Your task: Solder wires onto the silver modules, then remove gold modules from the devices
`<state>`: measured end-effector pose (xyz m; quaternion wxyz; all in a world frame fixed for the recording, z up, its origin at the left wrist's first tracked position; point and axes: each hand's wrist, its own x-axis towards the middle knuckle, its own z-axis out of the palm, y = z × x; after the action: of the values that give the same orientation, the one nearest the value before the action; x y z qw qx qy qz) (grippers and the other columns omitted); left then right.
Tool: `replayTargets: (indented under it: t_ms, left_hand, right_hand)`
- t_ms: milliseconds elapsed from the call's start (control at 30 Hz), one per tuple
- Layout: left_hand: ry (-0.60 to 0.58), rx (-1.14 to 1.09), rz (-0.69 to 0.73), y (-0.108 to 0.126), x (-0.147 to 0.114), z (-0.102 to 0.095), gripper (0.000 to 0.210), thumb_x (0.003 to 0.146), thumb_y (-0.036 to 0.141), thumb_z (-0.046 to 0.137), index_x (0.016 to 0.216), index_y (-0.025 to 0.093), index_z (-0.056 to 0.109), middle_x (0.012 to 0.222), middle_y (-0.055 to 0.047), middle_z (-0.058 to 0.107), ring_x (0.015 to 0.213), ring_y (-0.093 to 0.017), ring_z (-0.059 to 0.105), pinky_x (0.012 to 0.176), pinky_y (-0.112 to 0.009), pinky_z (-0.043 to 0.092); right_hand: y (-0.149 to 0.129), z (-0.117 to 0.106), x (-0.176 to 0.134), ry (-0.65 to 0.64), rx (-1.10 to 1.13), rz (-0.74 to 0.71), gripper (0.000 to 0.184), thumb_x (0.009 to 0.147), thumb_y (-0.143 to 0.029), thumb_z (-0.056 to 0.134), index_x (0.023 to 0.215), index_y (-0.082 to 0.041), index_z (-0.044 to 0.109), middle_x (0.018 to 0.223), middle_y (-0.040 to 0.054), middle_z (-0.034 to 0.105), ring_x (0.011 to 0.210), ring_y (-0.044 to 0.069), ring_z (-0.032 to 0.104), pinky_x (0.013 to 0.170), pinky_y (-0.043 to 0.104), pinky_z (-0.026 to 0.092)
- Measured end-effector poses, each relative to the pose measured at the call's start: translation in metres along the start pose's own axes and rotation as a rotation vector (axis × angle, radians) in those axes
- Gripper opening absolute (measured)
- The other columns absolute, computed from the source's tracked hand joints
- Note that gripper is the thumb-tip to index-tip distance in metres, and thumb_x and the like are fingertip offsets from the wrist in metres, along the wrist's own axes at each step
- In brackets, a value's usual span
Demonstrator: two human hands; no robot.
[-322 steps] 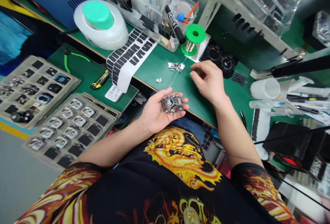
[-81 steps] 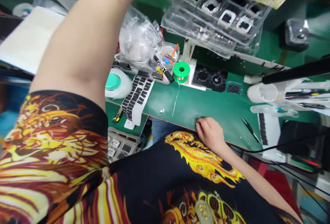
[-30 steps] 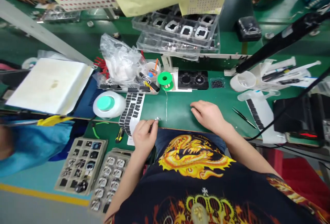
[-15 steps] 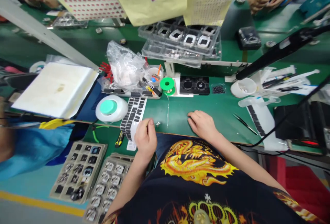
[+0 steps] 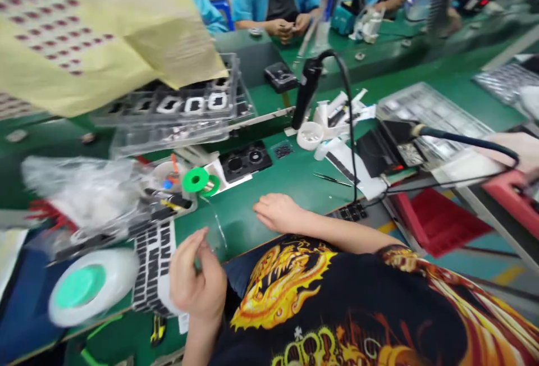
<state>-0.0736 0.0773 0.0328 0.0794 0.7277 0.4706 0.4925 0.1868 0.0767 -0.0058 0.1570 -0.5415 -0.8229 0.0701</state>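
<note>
- While blurred, apparently loosely curled beside label sheet (image 5: 154, 259): left hand (image 5: 200, 280); cannot tell if holding anything.
- Over bench (image 5: 238, 214), near wire (image 5: 218, 222): right hand (image 5: 278, 213); cannot tell grip.

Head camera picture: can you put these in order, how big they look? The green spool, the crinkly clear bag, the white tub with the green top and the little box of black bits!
Biggest to smallest:
Clear bag
White tub
Green spool
Box of black bits

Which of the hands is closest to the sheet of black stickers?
The left hand, right beside the sticker sheet; the right hand is farther off, beyond the solder wire.
</note>
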Motion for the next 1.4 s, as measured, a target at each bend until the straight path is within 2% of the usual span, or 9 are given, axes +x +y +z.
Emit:
replayTargets:
  t_ms: [133, 300, 400, 533, 767, 900, 1067, 1200, 1400]
  left_hand:
    - [-0.014, 0.001, 0.182, 0.003, 0.014, 0.004, 0.011, 0.099, 0.016, 0.075, 0.107, 0.018, 0.081, 0.113, -0.012, 0.082, 0.121, -0.030, 0.077, 0.114, -0.053, 0.056]
    - [-0.114, -0.193, 0.128, 0.017, 0.004, 0.005, 0.038, 0.110, 0.020, 0.057, 0.074, 0.020, 0.066, 0.066, 0.000, 0.065, 0.075, -0.019, 0.074, 0.090, -0.044, 0.066]
    - [-0.087, -0.065, 0.034, 0.026, 0.001, 0.011, 0.009, 0.105, 0.019, 0.068, 0.105, 0.019, 0.077, 0.096, -0.007, 0.076, 0.093, -0.022, 0.076, 0.083, -0.038, 0.065]
    - [-0.028, -0.019, 0.019, 0.029, 0.006, 0.013, 0.032, 0.096, 0.012, 0.080, 0.127, 0.021, 0.076, 0.134, -0.014, 0.071, 0.104, -0.021, 0.076, 0.086, -0.038, 0.065]
    - [-0.303, -0.296, 0.134, 0.026, 0.001, 0.011, 0.037, 0.098, 0.007, 0.071, 0.067, 0.020, 0.057, 0.066, 0.003, 0.065, 0.066, -0.014, 0.067, 0.089, -0.041, 0.064]
    - [-0.414, -0.392, 0.133, 0.036, 0.005, 0.024, 0.039, 0.102, 0.011, 0.069, 0.067, 0.021, 0.056, 0.060, 0.004, 0.058, 0.059, -0.013, 0.060, 0.080, -0.037, 0.064]
    - [-0.478, -0.329, 0.241, 0.051, 0.013, 0.035, 0.013, 0.099, 0.010, 0.074, 0.100, 0.022, 0.070, 0.084, -0.001, 0.072, 0.079, -0.017, 0.070, 0.085, -0.037, 0.064]
    - [-0.451, -0.197, 0.098, 0.052, 0.012, 0.038, 0.040, 0.101, 0.028, 0.078, 0.140, 0.022, 0.067, 0.133, -0.015, 0.070, 0.121, -0.027, 0.072, 0.092, -0.041, 0.066]
    - [-0.816, -0.266, -0.047, 0.052, 0.014, 0.034, 0.024, 0.114, 0.028, 0.058, 0.099, 0.022, 0.076, 0.089, -0.003, 0.074, 0.084, -0.018, 0.071, 0.081, -0.034, 0.057]
  right_hand:
    - [0.003, -0.001, -0.001, -0.015, 0.003, 0.006, 0.021, 0.115, -0.037, 0.056, 0.110, -0.021, 0.068, 0.105, 0.0067, 0.073, 0.096, 0.021, 0.065, 0.088, 0.034, 0.047]
    - [0.001, -0.001, -0.004, 0.005, 0.057, -0.024, 0.019, 0.114, -0.035, 0.057, 0.111, -0.021, 0.069, 0.105, 0.0065, 0.072, 0.096, 0.020, 0.063, 0.088, 0.033, 0.045]
    - [0.003, -0.002, -0.003, 0.018, 0.075, -0.008, 0.021, 0.114, -0.031, 0.055, 0.109, -0.020, 0.072, 0.100, 0.0068, 0.071, 0.093, 0.021, 0.062, 0.086, 0.034, 0.044]
    - [0.022, -0.023, -0.016, 0.044, 0.034, 0.076, 0.030, 0.116, -0.032, 0.048, 0.110, -0.019, 0.074, 0.103, 0.0099, 0.072, 0.097, 0.024, 0.059, 0.090, 0.037, 0.044]
    - [0.079, -0.106, -0.092, 0.008, -0.409, 0.576, 0.024, 0.109, -0.032, 0.058, 0.118, -0.013, 0.070, 0.113, 0.0188, 0.067, 0.105, 0.034, 0.056, 0.088, 0.043, 0.043]
    - [0.096, -0.107, -0.108, -0.109, -0.470, 0.647, 0.024, 0.107, -0.036, 0.063, 0.103, -0.013, 0.069, 0.106, 0.0196, 0.067, 0.101, 0.035, 0.058, 0.084, 0.042, 0.041]
    - [0.086, -0.087, -0.100, -0.052, -0.345, 0.595, 0.029, 0.115, -0.035, 0.051, 0.100, -0.016, 0.066, 0.100, 0.0152, 0.071, 0.094, 0.029, 0.063, 0.081, 0.039, 0.040]
    - [0.044, -0.086, -0.082, -0.106, 0.012, 0.323, 0.031, 0.116, -0.043, 0.055, 0.097, -0.021, 0.066, 0.084, 0.0036, 0.072, 0.074, 0.020, 0.064, 0.070, 0.035, 0.036]
    - [0.004, -0.092, -0.044, -0.155, 0.365, -0.048, 0.020, 0.111, -0.038, 0.068, 0.098, -0.023, 0.069, 0.085, -0.0014, 0.074, 0.075, 0.016, 0.067, 0.072, 0.031, 0.043]
